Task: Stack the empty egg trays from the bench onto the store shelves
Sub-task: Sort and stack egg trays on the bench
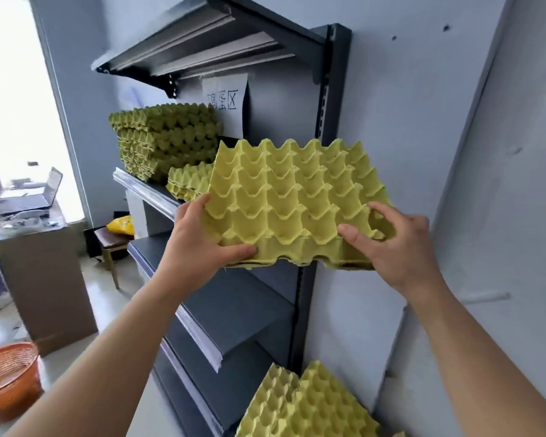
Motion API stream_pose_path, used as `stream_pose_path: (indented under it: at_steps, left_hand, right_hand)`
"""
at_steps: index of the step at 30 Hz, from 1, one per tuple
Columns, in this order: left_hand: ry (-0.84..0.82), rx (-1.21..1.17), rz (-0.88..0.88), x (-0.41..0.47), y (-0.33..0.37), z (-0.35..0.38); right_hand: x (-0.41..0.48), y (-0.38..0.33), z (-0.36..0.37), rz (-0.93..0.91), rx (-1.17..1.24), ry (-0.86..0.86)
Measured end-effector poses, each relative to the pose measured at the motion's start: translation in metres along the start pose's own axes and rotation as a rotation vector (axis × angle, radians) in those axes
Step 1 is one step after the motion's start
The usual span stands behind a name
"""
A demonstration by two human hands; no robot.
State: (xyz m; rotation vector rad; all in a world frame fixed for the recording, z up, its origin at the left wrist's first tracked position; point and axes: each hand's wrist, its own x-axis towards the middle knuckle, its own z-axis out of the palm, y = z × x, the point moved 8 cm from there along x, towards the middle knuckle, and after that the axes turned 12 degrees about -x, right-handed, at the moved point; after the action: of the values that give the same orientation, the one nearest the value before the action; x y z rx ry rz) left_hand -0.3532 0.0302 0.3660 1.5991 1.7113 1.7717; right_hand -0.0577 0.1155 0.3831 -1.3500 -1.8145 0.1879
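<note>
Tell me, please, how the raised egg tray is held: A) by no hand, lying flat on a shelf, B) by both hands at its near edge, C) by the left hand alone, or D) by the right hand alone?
B: the left hand and the right hand each grip the near edge of the tray, which is tilted up in the air.

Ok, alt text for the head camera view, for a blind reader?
Left hand and right hand hold an empty egg tray by its near edge, before a dark shelf where a tall tray stack and a short stack stand.
</note>
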Motion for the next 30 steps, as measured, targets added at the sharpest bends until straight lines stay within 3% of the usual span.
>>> stream_pose_path:
  at_steps: [17, 30]
  left_hand:
    - [0.032, -0.159, 0.017, 0.232, -0.122, -0.089]
    - [-0.257, -0.321, 0.048, 0.351, -0.202, -0.114]
  right_hand:
    - [0.147, -0.131, 0.144, 0.006, -0.073, 0.051]
    - [0.152, -0.205, 0.229, 0.233, -0.24, 0.176]
